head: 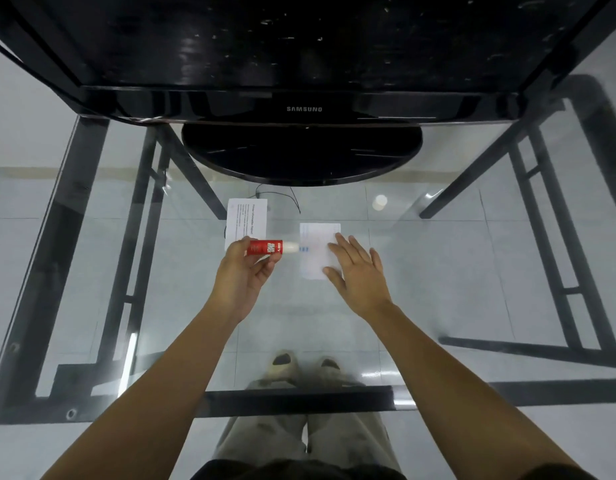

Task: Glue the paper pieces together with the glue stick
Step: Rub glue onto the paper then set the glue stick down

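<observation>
Glue stick (266, 247): judged light and rigid, pinched by its red barrel in the left hand (242, 270), tip at 1 paper piece (317, 252). The right hand (360, 275), fingers (344, 245) straight, presses that flimsy sheet to the desk (472, 271).

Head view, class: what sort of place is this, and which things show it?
Probably an office or home desk: a glass-topped table, a Samsung monitor on its stand, tiled floor below.

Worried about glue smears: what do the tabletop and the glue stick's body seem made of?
Tabletop: clear glossy glass; floor tiles, the dark frame and the person's feet show through it. Glue stick: probably smooth plastic, a red printed barrel with a whitish tip.
</observation>
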`<state>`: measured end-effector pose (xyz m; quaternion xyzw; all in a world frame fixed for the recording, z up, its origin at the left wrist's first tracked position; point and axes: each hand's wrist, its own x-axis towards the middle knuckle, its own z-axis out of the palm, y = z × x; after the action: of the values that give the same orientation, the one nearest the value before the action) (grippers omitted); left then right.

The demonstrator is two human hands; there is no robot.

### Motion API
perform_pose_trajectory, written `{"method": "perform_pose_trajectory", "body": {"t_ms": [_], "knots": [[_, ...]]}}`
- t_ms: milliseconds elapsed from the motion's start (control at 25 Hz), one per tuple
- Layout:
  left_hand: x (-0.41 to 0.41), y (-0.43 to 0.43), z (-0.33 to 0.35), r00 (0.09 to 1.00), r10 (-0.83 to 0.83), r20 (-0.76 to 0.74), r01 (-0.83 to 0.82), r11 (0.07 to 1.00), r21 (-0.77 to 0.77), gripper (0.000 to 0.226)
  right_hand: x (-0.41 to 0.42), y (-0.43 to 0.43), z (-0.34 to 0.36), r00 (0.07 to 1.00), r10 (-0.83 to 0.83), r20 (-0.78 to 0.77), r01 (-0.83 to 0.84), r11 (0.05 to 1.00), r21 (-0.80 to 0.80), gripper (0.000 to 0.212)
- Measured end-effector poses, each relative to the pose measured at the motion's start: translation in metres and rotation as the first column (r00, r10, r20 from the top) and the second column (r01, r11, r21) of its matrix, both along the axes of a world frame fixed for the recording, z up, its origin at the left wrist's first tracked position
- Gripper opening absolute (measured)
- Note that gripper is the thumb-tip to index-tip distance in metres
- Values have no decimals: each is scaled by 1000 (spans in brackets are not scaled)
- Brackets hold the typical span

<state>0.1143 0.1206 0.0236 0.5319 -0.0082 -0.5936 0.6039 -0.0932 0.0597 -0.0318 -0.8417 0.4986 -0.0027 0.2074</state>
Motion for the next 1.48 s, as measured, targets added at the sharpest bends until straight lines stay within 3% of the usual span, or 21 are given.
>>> {"method": "perform_pose_trajectory", "body": {"t_ms": [160, 280, 360, 440, 560, 720, 1040, 1200, 1360, 1480], "knots": [[-4, -7, -1, 994, -59, 91, 65, 996, -60, 36, -8, 3, -8, 1000, 20, -5, -20, 999, -34, 56], [-8, -12, -2, 914, -225, 337, 250, 968, -33, 19, -9, 4, -13, 999, 24, -35, -27, 996, -80, 58], [-10, -15, -1, 710, -394, 583, 420, 902, 98, 17, -8, 3, -15, 1000, 16, -26, -18, 996, -84, 59], [-11, -16, 1, 497, -478, 725, 514, 835, 198, 19, -8, 3, -17, 1000, 15, -14, -16, 996, -85, 59], [-11, -19, 5, 361, -493, 792, 587, 779, 218, 27, -8, 3, -18, 1000, 12, 0, -11, 996, -92, 59], [-10, -23, 6, 94, -491, 866, 666, 678, 312, 23, -8, 2, -18, 1000, 4, 23, -2, 995, -103, 60], [-9, -30, 6, -95, -480, 872, 751, 540, 379, 26, -7, 2, -20, 999, -4, 43, 9, 993, -117, 60], [-7, -34, 10, -87, -421, 903, 707, 613, 354, 19, -8, 2, -20, 998, -3, 57, 10, 993, -115, 60], [-15, -30, 7, -139, -484, 864, 776, 488, 398, 26, -7, 2, -19, 999, -2, 43, 6, 994, -107, 63], [-10, -38, 8, -111, -474, 874, 739, 549, 391, 22, -7, 1, -19, 999, 2, 36, 2, 995, -103, 61]]}}
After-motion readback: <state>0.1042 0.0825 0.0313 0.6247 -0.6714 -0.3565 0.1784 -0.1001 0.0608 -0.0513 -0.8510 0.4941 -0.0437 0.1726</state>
